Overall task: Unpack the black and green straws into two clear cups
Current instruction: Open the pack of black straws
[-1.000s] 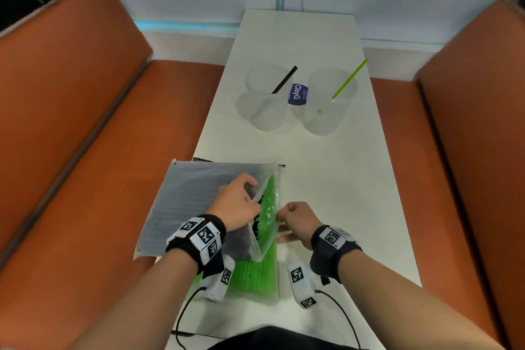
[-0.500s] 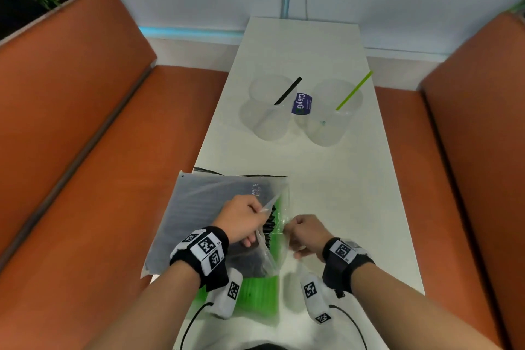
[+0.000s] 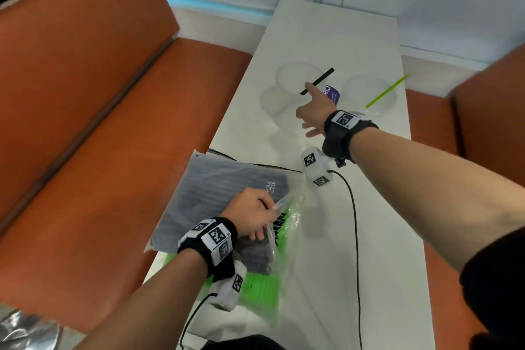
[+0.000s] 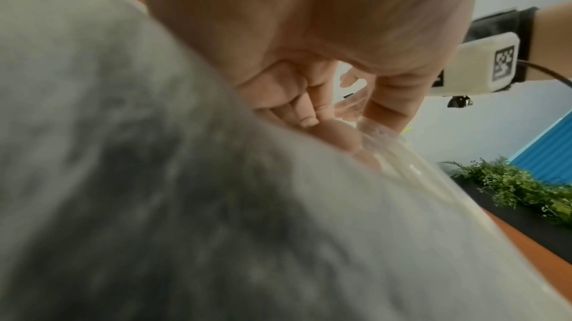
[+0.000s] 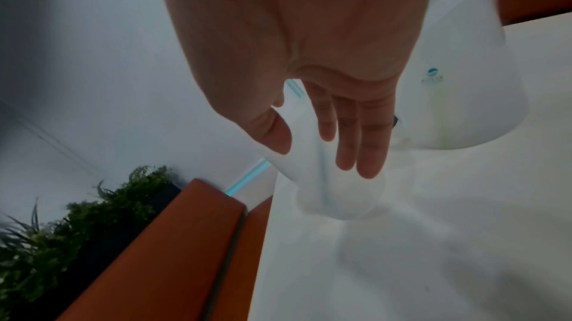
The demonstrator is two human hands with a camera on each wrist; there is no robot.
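Two clear cups stand mid-table. The left cup (image 3: 285, 99) (image 5: 340, 199) holds one black straw (image 3: 317, 81); the right cup (image 3: 372, 91) (image 5: 464, 111) holds one green straw (image 3: 387, 91). My right hand (image 3: 309, 109) (image 5: 349, 140) reaches out over the left cup, fingers straight and empty, close to the black straw. Near me lies a grey bag of black straws (image 3: 224, 193) (image 4: 154, 179) on top of a bag of green straws (image 3: 261, 290). My left hand (image 3: 252, 216) (image 4: 328, 111) pinches the clear plastic at the bag's open end.
The narrow white table (image 3: 377, 207) runs away from me between two orange benches (image 3: 113, 165). A black cable (image 3: 355, 221) trails across the table from my right wrist. Green plants (image 4: 520, 187) sit behind the benches.
My right hand has let go of the bag's opening and stretched forward to the left cup, now open. My left hand keeps its pinch on the bag. The head view has swung left.
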